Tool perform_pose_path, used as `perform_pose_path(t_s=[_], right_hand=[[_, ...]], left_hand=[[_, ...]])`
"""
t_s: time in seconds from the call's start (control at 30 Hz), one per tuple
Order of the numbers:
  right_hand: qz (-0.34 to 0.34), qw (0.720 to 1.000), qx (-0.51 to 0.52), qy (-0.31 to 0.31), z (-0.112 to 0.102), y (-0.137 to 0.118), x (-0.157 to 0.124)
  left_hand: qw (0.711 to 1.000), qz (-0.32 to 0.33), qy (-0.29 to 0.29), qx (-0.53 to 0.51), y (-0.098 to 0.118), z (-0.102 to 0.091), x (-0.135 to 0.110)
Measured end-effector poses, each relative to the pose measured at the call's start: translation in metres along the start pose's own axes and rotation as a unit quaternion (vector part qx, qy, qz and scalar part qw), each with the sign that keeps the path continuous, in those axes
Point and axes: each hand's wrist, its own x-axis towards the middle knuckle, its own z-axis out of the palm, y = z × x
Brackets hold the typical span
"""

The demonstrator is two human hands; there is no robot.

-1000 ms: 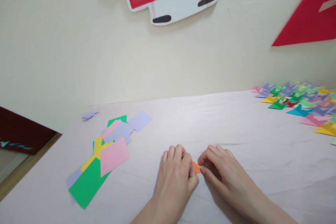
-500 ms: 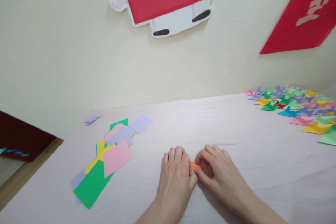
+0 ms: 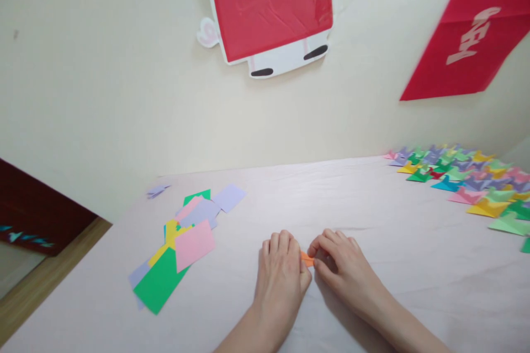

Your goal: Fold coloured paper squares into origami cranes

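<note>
I have a small piece of orange paper (image 3: 307, 259) between my two hands, low over the near middle of the cloth-covered bench (image 3: 364, 209). My left hand (image 3: 279, 273) is curled over its left part, back upward, thumb tucked in beside the forefinger; most of the paper is hidden there, so I cannot tell how far under my fingers it reaches. My right hand (image 3: 342, 259) has thumb and forefinger brought narrow together on the right tip, the other fingers bent behind them.

I judge the step in hand to be shaping or creasing this piece: the left steadies it while the right works the end. Which fold it is, I cannot tell. The next move, as I read it, calls for a firm left hold and a light, exact pinch from the right, since so small a tip could slip or crease askew.

Well apart to my left lie loose flat sheets, among them a green sheet (image 3: 160, 282) and a pink sheet (image 3: 195, 246) that overlap. Far to my right, folded paper pieces (image 3: 486, 208) in many colours stand close together in rows.
</note>
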Motion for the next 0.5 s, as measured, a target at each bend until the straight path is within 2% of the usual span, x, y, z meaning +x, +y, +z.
perform_pose_path(t_s=[0.5], right_hand=[[-0.003,1.0,0.003,0.017,0.0005,-0.0004,-0.0005]], left_hand=[[0.997,-0.038,0.006,-0.07,0.009,-0.0089,-0.0064]])
